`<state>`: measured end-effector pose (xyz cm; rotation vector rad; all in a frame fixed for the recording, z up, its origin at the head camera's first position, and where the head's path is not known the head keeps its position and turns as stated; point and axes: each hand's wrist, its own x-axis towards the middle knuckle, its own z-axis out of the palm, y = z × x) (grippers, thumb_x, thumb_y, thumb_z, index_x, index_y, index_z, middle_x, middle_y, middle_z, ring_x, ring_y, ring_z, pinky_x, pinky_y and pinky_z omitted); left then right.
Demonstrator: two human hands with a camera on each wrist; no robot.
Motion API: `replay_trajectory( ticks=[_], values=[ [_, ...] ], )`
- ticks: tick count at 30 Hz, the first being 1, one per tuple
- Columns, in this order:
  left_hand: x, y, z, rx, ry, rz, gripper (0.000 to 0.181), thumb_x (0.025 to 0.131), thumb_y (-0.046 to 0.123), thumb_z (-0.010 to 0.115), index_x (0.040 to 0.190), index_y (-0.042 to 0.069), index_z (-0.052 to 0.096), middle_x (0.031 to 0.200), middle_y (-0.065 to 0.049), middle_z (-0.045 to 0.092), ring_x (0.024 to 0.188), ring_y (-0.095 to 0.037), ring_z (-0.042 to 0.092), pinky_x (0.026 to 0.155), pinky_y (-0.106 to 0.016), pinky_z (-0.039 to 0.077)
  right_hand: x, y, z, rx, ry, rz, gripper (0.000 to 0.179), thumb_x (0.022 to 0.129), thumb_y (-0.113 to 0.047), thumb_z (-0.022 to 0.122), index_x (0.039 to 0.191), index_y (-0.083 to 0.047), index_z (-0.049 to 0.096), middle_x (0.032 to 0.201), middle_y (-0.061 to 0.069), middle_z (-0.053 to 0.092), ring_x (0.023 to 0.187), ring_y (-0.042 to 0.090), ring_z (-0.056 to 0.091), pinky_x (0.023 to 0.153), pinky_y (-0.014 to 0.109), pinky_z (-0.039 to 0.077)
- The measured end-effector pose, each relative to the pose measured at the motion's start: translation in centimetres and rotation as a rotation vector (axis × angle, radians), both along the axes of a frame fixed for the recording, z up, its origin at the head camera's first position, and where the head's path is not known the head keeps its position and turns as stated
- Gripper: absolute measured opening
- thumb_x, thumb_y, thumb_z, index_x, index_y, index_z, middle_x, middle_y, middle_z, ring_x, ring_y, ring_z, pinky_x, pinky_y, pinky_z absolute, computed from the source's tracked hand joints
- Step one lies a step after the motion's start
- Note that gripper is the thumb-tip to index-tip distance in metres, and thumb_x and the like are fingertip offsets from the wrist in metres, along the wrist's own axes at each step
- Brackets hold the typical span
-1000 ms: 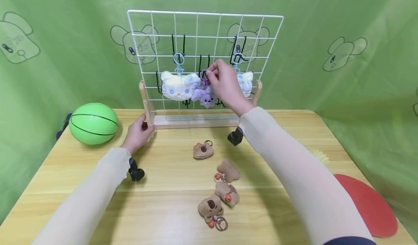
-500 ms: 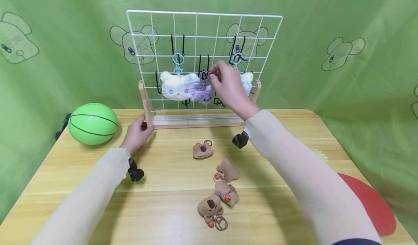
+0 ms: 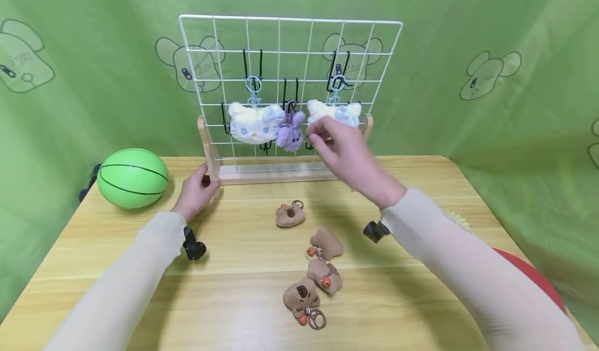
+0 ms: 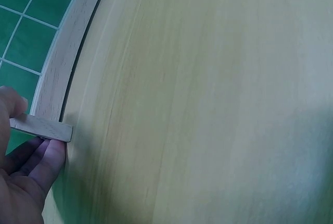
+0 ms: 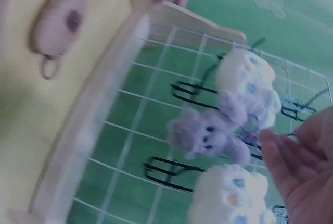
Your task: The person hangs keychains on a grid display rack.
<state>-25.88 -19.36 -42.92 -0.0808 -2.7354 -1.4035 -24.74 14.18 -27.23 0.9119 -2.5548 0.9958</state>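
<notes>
A white wire grid rack with a wooden base (image 3: pixel 276 174) stands at the back of the table. My left hand (image 3: pixel 194 195) grips its left wooden foot (image 4: pixel 49 128), thumb on one side and fingers on the other. From a middle black hook hangs a purple bunny plush keychain (image 3: pixel 291 132). White cat plush keychains hang on either side, the left one (image 3: pixel 255 124) in full view. The right cat plush (image 3: pixel 327 110) is partly covered by my right hand (image 3: pixel 348 156), which is in front of it with loosely bent fingers and nothing between them.
Several brown plush keychains lie on the table, one (image 3: pixel 290 215) near the rack and another (image 3: pixel 301 296) closer to me. A green ball (image 3: pixel 133 178) sits at the left. A red round object (image 3: pixel 533 273) lies at the right, partly under my right arm.
My right hand has let go of the purple bunny keychain's ring and drawn down and to the right. The bunny now hangs from the hook. My left hand has stayed on the rack's foot.
</notes>
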Motion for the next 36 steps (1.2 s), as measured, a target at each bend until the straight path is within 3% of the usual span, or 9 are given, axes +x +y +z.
replay_trajectory(
  ticks=[3, 7, 12, 16, 20, 26, 36],
  values=[
    [0.0, -0.1, 0.0, 0.001, -0.003, -0.002, 0.065, 0.106, 0.014, 0.055, 0.163, 0.0, 0.029, 0.129, -0.036, 0.063, 0.113, -0.044, 0.065, 0.085, -0.036, 0.059, 0.9, 0.4, -1.9, 0.1, -0.011, 0.127, 0.017, 0.103, -0.004, 0.059, 0.114, 0.005, 0.068, 0.106, 0.019, 0.076, 0.096, 0.029, 0.074, 0.088, 0.035, 0.064],
    [0.0, -0.2, -0.2, -0.005, -0.002, 0.0, 0.064, 0.106, 0.014, 0.054, 0.163, -0.001, 0.029, 0.129, -0.036, 0.063, 0.114, -0.044, 0.065, 0.087, -0.036, 0.059, 1.2, 0.6, -5.2, 0.265, -0.133, 0.234, 0.015, 0.103, -0.007, 0.062, 0.113, 0.001, 0.07, 0.106, 0.013, 0.077, 0.098, 0.024, 0.074, 0.089, 0.034, 0.064],
    [0.0, -0.3, -0.4, -0.007, -0.001, 0.007, 0.063, 0.106, 0.014, 0.055, 0.162, -0.001, 0.03, 0.129, -0.036, 0.064, 0.114, -0.044, 0.065, 0.09, -0.041, 0.059, -0.2, 0.9, -9.0, 0.346, -0.24, 0.222, 0.016, 0.101, -0.004, 0.063, 0.114, 0.003, 0.068, 0.108, 0.016, 0.076, 0.101, 0.025, 0.073, 0.095, 0.038, 0.062],
    [0.0, -0.1, -0.4, -0.004, -0.01, 0.004, 0.064, 0.106, 0.014, 0.055, 0.163, 0.0, 0.029, 0.131, -0.036, 0.063, 0.115, -0.044, 0.065, 0.09, -0.041, 0.06, -1.7, 1.4, -11.2, 0.369, -0.299, 0.19, 0.021, 0.098, 0.001, 0.063, 0.119, 0.006, 0.065, 0.108, 0.018, 0.074, 0.102, 0.028, 0.071, 0.097, 0.041, 0.061],
    [0.0, -0.1, -0.2, -0.003, -0.008, 0.002, 0.064, 0.106, 0.013, 0.054, 0.163, -0.001, 0.029, 0.131, -0.037, 0.063, 0.115, -0.045, 0.065, 0.091, -0.043, 0.06, -3.0, 1.6, -12.5, 0.366, -0.353, 0.187, 0.028, 0.096, 0.002, 0.064, 0.123, 0.007, 0.061, 0.106, 0.019, 0.072, 0.102, 0.029, 0.07, 0.097, 0.043, 0.061],
    [-0.1, -0.1, -0.2, -0.006, -0.001, 0.0, 0.063, 0.106, 0.013, 0.054, 0.162, -0.001, 0.03, 0.131, -0.037, 0.063, 0.117, -0.045, 0.064, 0.096, -0.049, 0.06, -3.8, 1.3, -13.2, 0.388, -0.37, 0.253, 0.035, 0.092, 0.0, 0.069, 0.126, 0.004, 0.064, 0.1, 0.017, 0.066, 0.093, 0.024, 0.062, 0.091, 0.039, 0.057],
    [-0.2, -0.2, -0.2, 0.003, 0.002, 0.0, 0.063, 0.106, 0.014, 0.054, 0.162, 0.0, 0.031, 0.13, -0.036, 0.064, 0.115, -0.045, 0.065, 0.092, -0.044, 0.06, -4.1, 0.8, -13.9, 0.368, -0.386, 0.23, 0.025, 0.086, 0.005, 0.068, 0.11, 0.003, 0.062, 0.093, 0.013, 0.06, 0.088, 0.021, 0.055, 0.084, 0.032, 0.052]
  ],
)
